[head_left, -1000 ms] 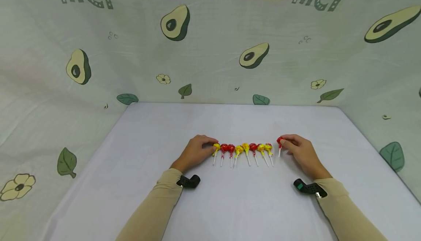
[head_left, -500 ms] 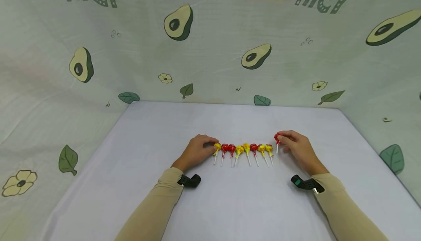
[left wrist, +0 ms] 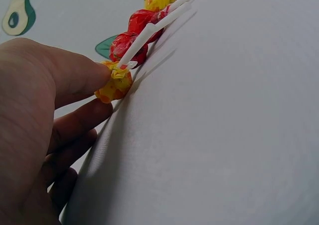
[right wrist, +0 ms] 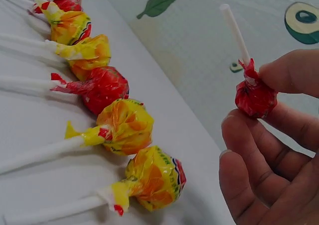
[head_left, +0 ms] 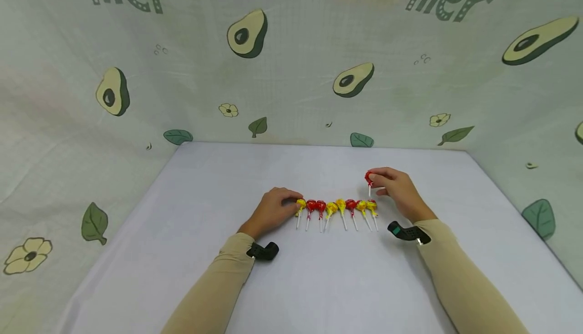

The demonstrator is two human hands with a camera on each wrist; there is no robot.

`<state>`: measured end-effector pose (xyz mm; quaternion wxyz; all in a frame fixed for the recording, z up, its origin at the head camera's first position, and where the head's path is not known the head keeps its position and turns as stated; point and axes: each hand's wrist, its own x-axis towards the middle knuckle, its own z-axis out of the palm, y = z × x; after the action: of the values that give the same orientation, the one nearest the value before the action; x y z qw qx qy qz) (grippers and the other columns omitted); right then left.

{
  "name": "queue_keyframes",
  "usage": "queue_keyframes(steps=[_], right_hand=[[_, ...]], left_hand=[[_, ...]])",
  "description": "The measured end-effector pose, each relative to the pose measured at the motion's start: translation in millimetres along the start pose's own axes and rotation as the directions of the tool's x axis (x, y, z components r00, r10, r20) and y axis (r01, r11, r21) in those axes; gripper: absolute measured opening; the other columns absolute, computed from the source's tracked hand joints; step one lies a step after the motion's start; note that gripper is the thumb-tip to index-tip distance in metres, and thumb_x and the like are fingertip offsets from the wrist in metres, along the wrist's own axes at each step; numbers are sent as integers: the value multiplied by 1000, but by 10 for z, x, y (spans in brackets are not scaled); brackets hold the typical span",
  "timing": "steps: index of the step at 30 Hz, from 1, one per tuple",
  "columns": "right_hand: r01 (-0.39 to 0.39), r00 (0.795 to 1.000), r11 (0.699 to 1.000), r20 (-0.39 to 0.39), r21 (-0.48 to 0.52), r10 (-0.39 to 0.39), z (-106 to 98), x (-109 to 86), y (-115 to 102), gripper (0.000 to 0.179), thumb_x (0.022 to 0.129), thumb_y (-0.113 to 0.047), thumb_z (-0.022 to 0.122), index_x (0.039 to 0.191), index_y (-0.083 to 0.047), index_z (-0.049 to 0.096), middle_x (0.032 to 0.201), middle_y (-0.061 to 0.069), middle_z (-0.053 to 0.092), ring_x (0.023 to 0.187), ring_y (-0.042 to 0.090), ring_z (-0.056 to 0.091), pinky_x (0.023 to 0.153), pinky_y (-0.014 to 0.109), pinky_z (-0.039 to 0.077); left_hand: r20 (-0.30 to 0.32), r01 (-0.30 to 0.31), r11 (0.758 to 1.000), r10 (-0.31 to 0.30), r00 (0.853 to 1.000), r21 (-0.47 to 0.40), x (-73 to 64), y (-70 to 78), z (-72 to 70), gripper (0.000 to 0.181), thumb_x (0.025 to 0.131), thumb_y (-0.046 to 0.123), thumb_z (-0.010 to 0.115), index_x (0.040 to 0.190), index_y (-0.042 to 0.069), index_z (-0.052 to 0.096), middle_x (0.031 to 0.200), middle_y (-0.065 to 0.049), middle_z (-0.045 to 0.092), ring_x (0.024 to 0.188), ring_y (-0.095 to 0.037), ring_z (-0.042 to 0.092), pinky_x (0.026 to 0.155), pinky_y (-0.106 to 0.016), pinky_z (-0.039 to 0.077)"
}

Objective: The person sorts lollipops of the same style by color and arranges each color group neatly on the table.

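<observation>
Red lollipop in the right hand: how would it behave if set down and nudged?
The red lollipop would likely roll in an arc: it's round at one end, with a thin stick at the other. The stick is probably stiff, since it juts straight out unsupported. The crinkled, shiny wrapper may slip a little under a light pinch.

white table (head_left: pixel 309 283), one row of wrapped lollipops (head_left: pixel 340 204).
pale top with a straight far edge; on it eight pieces, side by side, white sticks (head_left: pixel 355 223) toward the near side. colours, left to right: yellow, red, red, yellow, yellow, red, yellow, yellow.
</observation>
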<state>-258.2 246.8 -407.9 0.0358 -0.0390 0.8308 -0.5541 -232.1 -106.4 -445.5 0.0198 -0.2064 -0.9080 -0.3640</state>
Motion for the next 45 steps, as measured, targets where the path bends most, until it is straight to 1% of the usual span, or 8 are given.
queue_keyframes(steps=[11,19,26,28,32,37,42,45], right_hand=[[-28,997,999,76,39,25,92,230,-34,55,97,-47,63,134,-7,58,130,15,60,114,31,57,85,27,53],[-42,996,998,87,46,38,170,357,-78,49,98,-44,64,133,-9,61,130,14,62,115,30,57,87,28,53],[-38,993,998,110,58,31,224,440,-115,48,99,-40,64,131,-5,61,130,17,63,114,31,59,91,36,53],[-50,993,997,114,64,42,235,466,-119,47,99,-39,64,130,-4,61,130,18,63,114,32,59,92,38,53],[-71,990,996,124,56,64,267,518,-127,46,99,-38,64,129,-3,61,130,19,63,114,32,59,91,37,53],[-85,990,995,120,47,78,320,578,-140,44,98,-37,65,128,-5,62,127,18,64,113,32,60,91,37,53],[-102,985,995,143,23,97,371,649,-159,43,98,-37,65,127,-6,62,126,15,65,113,31,60,95,41,51],[-105,984,994,148,7,102,410,685,-176,42,98,-37,65,126,-6,62,124,13,66,112,31,60,94,40,50]], left_hand=[[-2,12,1000,-12,1000,-3,2,-23,19,26,96,24,68,121,19,72,120,6,68,121,-17,55,103,-42,42],[-18,3,1000,-3,1000,-9,8,-24,24,25,95,24,69,119,20,73,119,6,68,120,-18,55,104,-42,41],[-14,-5,1000,5,1000,0,1,-10,17,25,95,24,70,119,20,74,118,6,69,119,-19,55,103,-42,41],[-14,-12,1000,12,1000,2,7,-12,18,25,95,24,69,119,19,74,118,6,69,119,-19,55,103,-43,41],[-9,-18,1000,18,1000,1,14,-23,17,25,95,23,70,119,19,74,118,6,69,119,-20,55,103,-42,41],[-12,-31,999,31,999,9,19,-40,20,25,95,23,69,119,19,74,118,6,69,119,-19,56,102,-42,42],[-9,-18,1000,18,1000,12,21,-39,15,25,95,24,69,119,20,73,119,7,69,119,-18,55,103,-41,41],[-11,-12,1000,12,1000,9,15,-41,19,25,96,25,68,119,20,73,118,7,68,119,-18,55,104,-42,41]])
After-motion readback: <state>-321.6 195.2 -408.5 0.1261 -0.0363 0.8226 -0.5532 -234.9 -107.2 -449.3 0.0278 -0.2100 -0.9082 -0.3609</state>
